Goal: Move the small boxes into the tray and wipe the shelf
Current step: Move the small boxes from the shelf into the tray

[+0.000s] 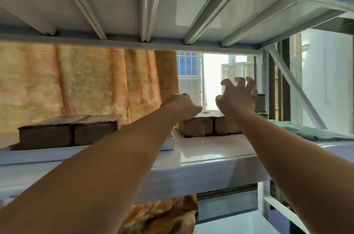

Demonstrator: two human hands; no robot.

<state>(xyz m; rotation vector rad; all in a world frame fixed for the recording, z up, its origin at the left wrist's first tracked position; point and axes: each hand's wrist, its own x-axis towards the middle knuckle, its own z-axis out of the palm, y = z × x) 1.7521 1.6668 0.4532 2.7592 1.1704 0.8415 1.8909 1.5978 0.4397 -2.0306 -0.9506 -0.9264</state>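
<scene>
Two small brown boxes (67, 132) sit side by side in a flat white tray (168, 144) on the left of the white shelf (210, 157). Further right, a row of small brown boxes (197, 127) stands on the bare shelf, with another box (260, 102) stacked behind. My left hand (181, 106) rests curled on top of the nearest box of that row; whether it grips it is unclear. My right hand (238, 97) hovers above the row, fingers spread and bent, holding nothing. A green cloth (310, 132) lies folded on the shelf's right end.
The underside of the upper shelf (153, 7) hangs low overhead. A diagonal brace (295, 88) and upright posts stand at the right. An orange curtain (76, 80) and a barred window (189, 76) lie behind the rack.
</scene>
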